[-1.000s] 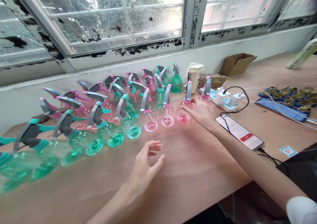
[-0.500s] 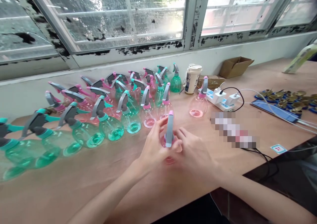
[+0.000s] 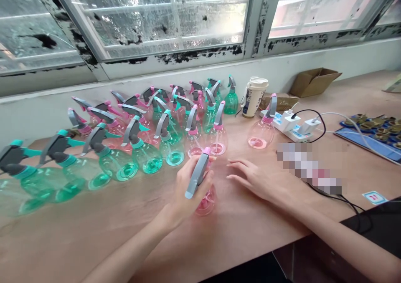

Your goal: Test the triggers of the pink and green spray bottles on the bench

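Observation:
My left hand (image 3: pixel 187 180) is closed around the neck and spray head of a pink spray bottle (image 3: pixel 206 203), whose grey lever points toward me. The clear pink body shows below my fingers, over the table. To its right, my right hand (image 3: pixel 252 178) is open, fingers stretched toward the bottle but apart from it, low over the tabletop. Beyond my hands stands another pink spray bottle (image 3: pixel 216 139), last in a front row with green spray bottles (image 3: pixel 147 157). A separate pink spray bottle (image 3: pixel 260 133) stands farther right.
More pink and green bottles crowd the wall below the window. A paper cup (image 3: pixel 254 97), an open cardboard box (image 3: pixel 315 82) and a power strip (image 3: pixel 296 128) with chargers and cables are at the back right. Farther right, small brass-coloured parts lie near a blue flat panel (image 3: pixel 369 144).
My right hand has let go of the bottle and moved right, its fingers opening. My left hand still holds the bottle, now turned and tilted. The camera view has shifted slightly left.

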`<state>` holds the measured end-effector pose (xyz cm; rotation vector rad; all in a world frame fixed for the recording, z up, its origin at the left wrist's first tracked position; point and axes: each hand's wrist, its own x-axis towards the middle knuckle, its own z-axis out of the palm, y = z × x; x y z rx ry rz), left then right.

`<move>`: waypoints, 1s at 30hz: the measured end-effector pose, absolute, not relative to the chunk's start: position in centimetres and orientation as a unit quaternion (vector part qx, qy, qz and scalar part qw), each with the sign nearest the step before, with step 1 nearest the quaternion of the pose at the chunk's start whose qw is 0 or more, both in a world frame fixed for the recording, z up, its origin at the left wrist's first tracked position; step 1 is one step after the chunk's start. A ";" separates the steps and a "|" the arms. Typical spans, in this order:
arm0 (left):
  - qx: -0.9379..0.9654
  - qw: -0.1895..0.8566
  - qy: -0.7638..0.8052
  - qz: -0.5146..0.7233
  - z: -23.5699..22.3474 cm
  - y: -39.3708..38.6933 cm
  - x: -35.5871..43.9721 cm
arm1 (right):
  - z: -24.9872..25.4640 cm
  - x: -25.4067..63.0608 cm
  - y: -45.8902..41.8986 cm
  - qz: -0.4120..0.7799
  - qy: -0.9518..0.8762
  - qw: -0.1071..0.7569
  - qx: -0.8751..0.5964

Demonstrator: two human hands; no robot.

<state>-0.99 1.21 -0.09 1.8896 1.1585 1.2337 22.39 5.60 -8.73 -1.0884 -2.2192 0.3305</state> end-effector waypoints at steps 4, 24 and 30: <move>0.726 0.274 0.431 0.461 -0.1 2.2 -0.9 | -10.7 24.5 7.0 0.105 -0.854 0.296 -0.415; 0.749 0.240 0.420 0.453 0.2 5.4 -0.4 | -9.9 19.8 9.8 0.208 -0.897 0.281 -0.271; 0.758 0.222 0.415 0.452 0.0 5.6 -0.3 | -10.6 20.5 9.7 0.223 -0.887 0.274 -0.297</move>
